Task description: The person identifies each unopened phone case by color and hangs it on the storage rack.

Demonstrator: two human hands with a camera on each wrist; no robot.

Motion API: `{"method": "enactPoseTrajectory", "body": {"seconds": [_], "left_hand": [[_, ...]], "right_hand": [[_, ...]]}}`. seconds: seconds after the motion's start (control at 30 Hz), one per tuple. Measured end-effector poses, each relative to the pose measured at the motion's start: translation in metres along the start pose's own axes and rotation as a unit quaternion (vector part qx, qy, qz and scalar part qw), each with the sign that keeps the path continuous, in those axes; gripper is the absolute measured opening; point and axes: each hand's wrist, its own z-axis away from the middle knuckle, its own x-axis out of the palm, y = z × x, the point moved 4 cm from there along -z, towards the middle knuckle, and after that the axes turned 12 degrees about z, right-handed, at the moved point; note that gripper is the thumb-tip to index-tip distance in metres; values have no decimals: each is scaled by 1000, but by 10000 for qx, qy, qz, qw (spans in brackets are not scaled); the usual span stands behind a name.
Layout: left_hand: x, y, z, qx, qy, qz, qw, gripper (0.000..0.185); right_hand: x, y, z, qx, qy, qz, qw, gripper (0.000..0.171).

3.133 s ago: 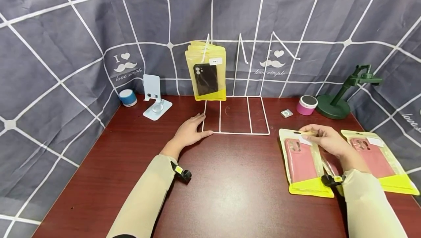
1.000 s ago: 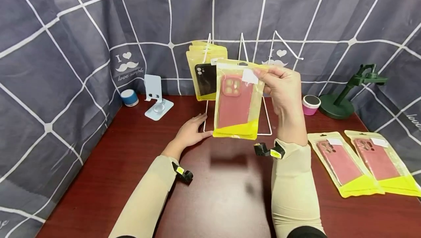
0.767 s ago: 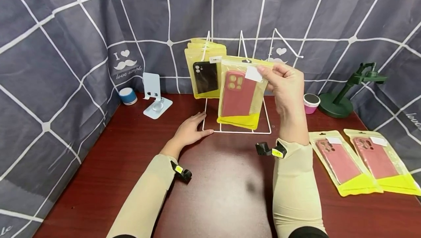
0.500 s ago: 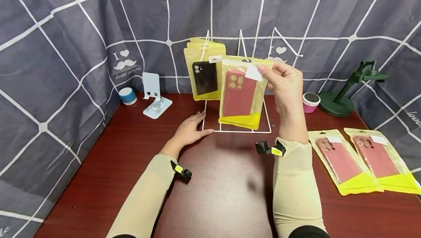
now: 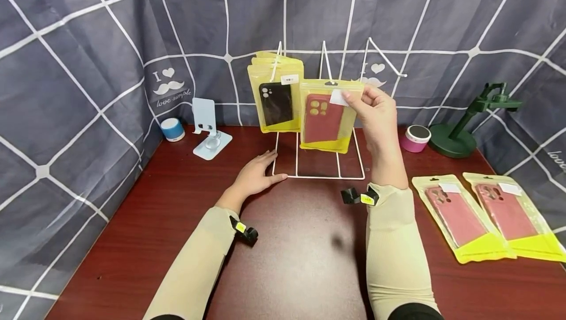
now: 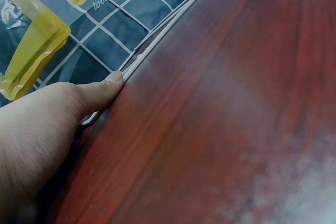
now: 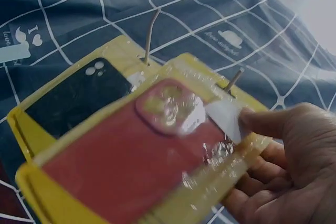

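Grey grid-cloth backdrop, red-brown table | my left hand lies flat, fingers straight — steadying the white wire rack | my right hand pinches the red case packet upright at the rack's middle hook, beside the hung black case packets.

My left hand lies flat on the dark red table, thumb tip touching the white wire rack base. Above hang yellow-edged packets against gridded grey cloth.
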Motion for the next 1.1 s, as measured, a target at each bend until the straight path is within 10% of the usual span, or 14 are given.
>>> {"method": "enactPoseTrajectory", "body": {"seconds": [0.27, 1.1], "left_hand": [[2, -2, 4, 13, 15, 21, 10000, 92], [0, -1, 0, -66, -33, -105, 9999, 91]], "right_hand": [[11, 39, -2, 722, -1422, 977, 9824, 36], [13, 73, -15, 706, 30, 1401, 9876, 36]]}}
